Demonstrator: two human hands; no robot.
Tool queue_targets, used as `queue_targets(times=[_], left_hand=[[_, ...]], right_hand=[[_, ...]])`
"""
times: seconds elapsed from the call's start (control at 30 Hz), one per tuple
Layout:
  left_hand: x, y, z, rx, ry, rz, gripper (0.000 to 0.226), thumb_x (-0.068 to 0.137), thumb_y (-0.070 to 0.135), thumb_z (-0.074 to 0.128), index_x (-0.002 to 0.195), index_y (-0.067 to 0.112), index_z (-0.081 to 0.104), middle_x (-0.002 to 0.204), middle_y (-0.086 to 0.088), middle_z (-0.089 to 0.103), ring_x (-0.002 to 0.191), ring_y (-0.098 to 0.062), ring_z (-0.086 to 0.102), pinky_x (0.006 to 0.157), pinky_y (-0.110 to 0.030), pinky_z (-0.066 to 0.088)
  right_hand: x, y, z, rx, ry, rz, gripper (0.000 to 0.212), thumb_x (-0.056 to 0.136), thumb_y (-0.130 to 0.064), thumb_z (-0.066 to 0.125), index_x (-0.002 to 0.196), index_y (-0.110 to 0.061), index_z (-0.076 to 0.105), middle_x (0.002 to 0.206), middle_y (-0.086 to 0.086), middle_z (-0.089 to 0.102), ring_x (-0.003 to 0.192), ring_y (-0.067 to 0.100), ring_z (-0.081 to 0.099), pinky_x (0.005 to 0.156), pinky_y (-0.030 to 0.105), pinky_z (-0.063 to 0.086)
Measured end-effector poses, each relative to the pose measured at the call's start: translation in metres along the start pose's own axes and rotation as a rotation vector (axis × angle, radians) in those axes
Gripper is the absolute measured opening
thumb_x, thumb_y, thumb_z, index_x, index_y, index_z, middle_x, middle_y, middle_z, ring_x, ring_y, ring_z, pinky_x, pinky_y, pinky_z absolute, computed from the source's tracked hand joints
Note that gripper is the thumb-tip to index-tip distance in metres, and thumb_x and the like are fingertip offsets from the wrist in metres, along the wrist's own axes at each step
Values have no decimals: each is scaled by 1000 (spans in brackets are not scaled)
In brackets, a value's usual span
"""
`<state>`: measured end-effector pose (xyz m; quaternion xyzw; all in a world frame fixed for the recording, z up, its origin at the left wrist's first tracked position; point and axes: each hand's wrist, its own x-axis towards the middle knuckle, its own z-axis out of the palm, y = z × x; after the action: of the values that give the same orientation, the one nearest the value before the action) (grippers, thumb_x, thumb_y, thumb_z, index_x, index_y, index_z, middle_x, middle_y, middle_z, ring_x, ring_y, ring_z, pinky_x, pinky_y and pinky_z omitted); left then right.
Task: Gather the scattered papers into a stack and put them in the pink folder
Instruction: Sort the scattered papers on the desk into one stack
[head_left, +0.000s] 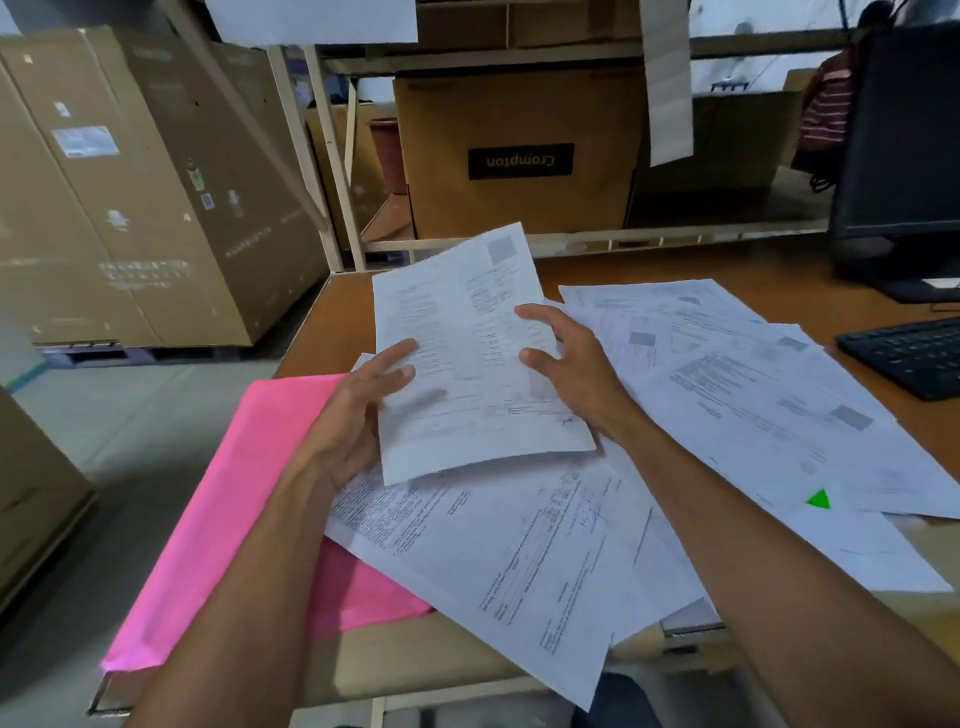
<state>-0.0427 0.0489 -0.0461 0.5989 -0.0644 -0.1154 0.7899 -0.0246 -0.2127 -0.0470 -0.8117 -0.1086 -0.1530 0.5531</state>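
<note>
Cardboard boxes: stacked on the floor at far left, beyond my desk.
Pink folder: flat on the desk's left part; its right side lies under loose papers.
My left hand: grasping the left edge of one printed sheet, thumb on top.
Held sheet: lifted above the pile, tilted, between my two hands.
My right hand: fingers curled onto the sheet's right edge, gripping it.
Scattered papers: overlapping at mixed angles across the desk's middle and right, none inside the folder.
Keyboard: black, just beside the papers' right edge.
Monitor: dark, behind the keyboard.
</note>
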Motion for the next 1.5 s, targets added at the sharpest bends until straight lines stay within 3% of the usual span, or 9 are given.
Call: queue_targets(times=[0.17, 0.23, 0.33, 0.5, 0.77, 1.1, 1.23, 1.37, 1.5], left_hand=[[10, -4, 26, 298, 128, 161, 51, 86, 14, 83, 133, 27, 68, 125, 10, 70, 107, -5, 72, 85, -24, 60], [10, -16, 32, 348, 154, 266, 56, 86, 6, 83, 135, 27, 66, 131, 10, 65, 109, 1, 67, 78, -14, 57], [15, -24, 28, 378, 145, 338, 60, 85, 4, 82, 138, 26, 64, 139, 7, 61, 120, -4, 61, 82, -12, 56], [25, -23, 9, 439, 189, 350, 62, 83, 9, 85, 136, 35, 65, 144, 8, 59, 127, -10, 59, 83, -8, 54], [28, -28, 6, 474, 191, 387, 62, 84, 8, 84, 138, 32, 64, 143, 7, 59, 125, -11, 60, 93, -15, 54], [23, -28, 13, 417, 213, 374, 62, 86, 7, 82, 139, 31, 63, 143, 10, 59, 129, -11, 58, 101, -27, 54], [26, -26, 25, 365, 266, 343, 61, 85, 9, 84, 136, 37, 65, 138, 9, 62, 125, -14, 60, 99, -35, 58], [32, -17, 50, 347, 232, 352, 60, 86, 5, 82, 136, 32, 65, 136, 10, 62, 122, -10, 60, 89, -20, 58], [31, -33, 59, 318, 241, 293, 59, 86, 7, 83, 135, 34, 66, 132, 14, 63, 122, -9, 60, 100, -33, 58]], right_hand=[[-18, 3, -17, -21, -33, 16, 47, 97, -13, 67, 141, -26, 54, 139, -14, 55, 114, -12, 53, 79, -4, 39], [-19, 5, -31, -32, 21, 41, 46, 98, -25, 66, 142, -27, 52, 131, -15, 58, 104, -13, 58, 77, 4, 46], [-16, 20, -61, -258, 236, 97, 37, 100, -31, 62, 136, -21, 57, 131, -3, 63, 108, 16, 65, 92, 33, 55], [-12, 52, -85, -944, 46, 455, 65, 100, -62, 42, 150, -22, 45, 157, 8, 42, 142, 35, 36, 115, 55, 25], [-18, 40, -119, -964, 98, 462, 61, 98, -61, 45, 146, -24, 48, 152, 7, 48, 138, 34, 43, 115, 54, 26], [-39, 75, -137, -1165, -139, 512, 73, 95, -77, 17, 157, -38, 23, 169, 1, 16, 152, 33, 22, 118, 60, 18], [-33, 79, -131, -1115, -168, 409, 74, 95, -76, 21, 157, -35, 26, 168, 1, 19, 151, 31, 24, 119, 55, 19], [-27, 78, -126, -964, -181, 334, 73, 96, -73, 34, 154, -31, 34, 165, -1, 28, 149, 28, 30, 120, 51, 22], [-30, 77, -127, -845, -174, 298, 74, 94, -71, 44, 153, -28, 37, 164, -1, 29, 146, 29, 35, 118, 46, 28]])
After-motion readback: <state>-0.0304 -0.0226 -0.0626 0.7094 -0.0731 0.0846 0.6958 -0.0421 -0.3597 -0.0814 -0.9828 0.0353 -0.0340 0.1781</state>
